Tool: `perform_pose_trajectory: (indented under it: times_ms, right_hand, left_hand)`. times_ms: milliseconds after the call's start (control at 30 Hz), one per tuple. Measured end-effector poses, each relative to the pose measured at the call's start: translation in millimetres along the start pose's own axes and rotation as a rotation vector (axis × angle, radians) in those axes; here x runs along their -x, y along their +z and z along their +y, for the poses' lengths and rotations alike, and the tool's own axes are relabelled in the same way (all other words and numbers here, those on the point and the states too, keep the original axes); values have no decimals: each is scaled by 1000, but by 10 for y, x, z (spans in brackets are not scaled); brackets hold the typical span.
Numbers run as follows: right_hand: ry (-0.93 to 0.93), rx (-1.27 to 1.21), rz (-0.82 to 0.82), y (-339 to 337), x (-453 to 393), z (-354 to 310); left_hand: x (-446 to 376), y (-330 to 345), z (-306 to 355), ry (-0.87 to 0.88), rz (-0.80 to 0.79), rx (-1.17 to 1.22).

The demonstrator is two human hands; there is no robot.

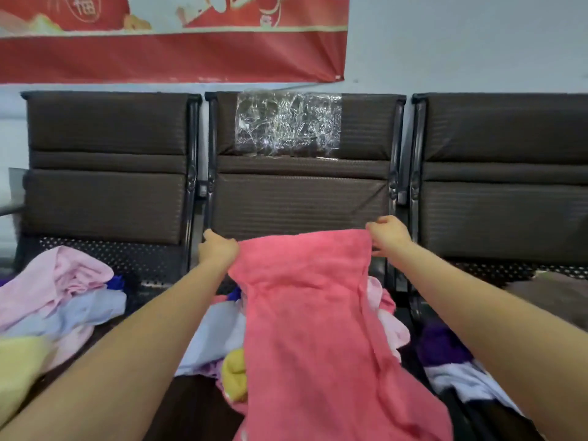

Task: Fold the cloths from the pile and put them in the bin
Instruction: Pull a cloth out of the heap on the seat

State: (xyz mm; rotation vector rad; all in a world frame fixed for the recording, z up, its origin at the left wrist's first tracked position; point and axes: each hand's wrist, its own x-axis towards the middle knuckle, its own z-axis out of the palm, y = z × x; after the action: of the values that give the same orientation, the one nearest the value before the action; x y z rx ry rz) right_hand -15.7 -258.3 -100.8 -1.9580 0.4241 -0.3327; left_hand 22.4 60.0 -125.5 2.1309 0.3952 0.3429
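Pink and lilac cloths (63, 291) are lying on the bench's (152, 265) left seat. I'm pinching the coral cloth's (318, 313) top corners, left hand (218, 249) and right hand (389, 235), over the middle seat; its trailing end risks snagging the pile (232, 374) beneath.

Pink cloth (318, 313) is matt, nubby terry. Behind it, chair (299, 195) is ribbed brown fabric, framed in glossy black metal, patched with crinkled shiny tape (286, 124).
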Motion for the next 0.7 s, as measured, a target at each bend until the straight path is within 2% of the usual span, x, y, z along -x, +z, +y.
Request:
perform_pose_trajectory:
  times_ms: [67, 167, 267, 367, 467, 533, 567, 600, 700]
  right_hand:
    - [-52, 137, -64, 194, 429, 205]
    - [-194, 405, -204, 231, 1062, 501]
    - [-264, 425, -304, 62, 1507, 682]
    - [-263, 388, -418, -150, 1961, 816]
    - [-279, 653, -695, -325, 2255, 898]
    - [-239, 779, -937, -404, 2392, 940]
    - [-252, 838, -979, -442, 2429, 982]
    - [-299, 884, -969, -479, 2433, 1052]
    - [-501, 1010, -749, -552, 2398, 1297]
  left_hand:
    - [295, 257, -256, -2, -133, -101]
    - [922, 352, -575, 225, -335, -172]
    - [1543, 115, -700, 404, -464, -177]
    - [2142, -150, -740, 602, -610, -314]
    - [2533, -281, -820, 696, -783, -561]
    - [2689, -327, -928, 812, -788, -684]
    - [2748, -348, -995, 887, -780, -711]
    - [2769, -357, -1078, 938, -774, -705]
    - [2731, -397, -1262, 946, -727, -559]
